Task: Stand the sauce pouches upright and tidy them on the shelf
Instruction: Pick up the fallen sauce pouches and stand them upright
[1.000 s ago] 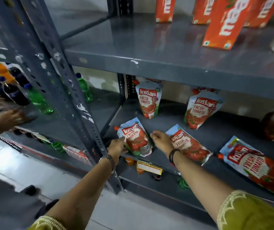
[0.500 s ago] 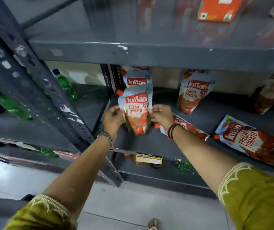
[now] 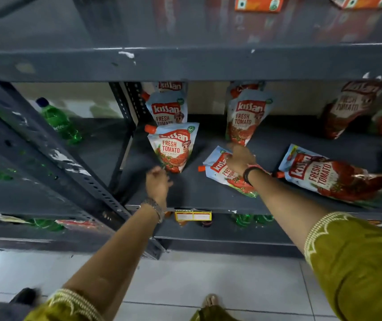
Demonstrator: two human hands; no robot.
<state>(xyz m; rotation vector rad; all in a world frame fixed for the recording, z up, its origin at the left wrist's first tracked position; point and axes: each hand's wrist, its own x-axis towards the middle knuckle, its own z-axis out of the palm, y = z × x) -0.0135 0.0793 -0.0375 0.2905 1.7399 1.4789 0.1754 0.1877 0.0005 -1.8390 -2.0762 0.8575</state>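
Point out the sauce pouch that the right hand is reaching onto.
The flat pouch lying mid-shelf, orange cap pointing left, under the right hand. The other flat pouch lies untouched further right; the rest stand upright.

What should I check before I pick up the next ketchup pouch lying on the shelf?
1. Front left pouch standing on its own: ok, upright, no hand touching it.
2. Left hand free: ok, empty, just below that pouch.
3. Right hand on the next flat pouch: ok, resting on it; a closed grip cannot tell.
4. Bare shelf space to stand it: ok, beside the front left pouch.
5. Other pouches lying down: not ok, large flat pouch at right.
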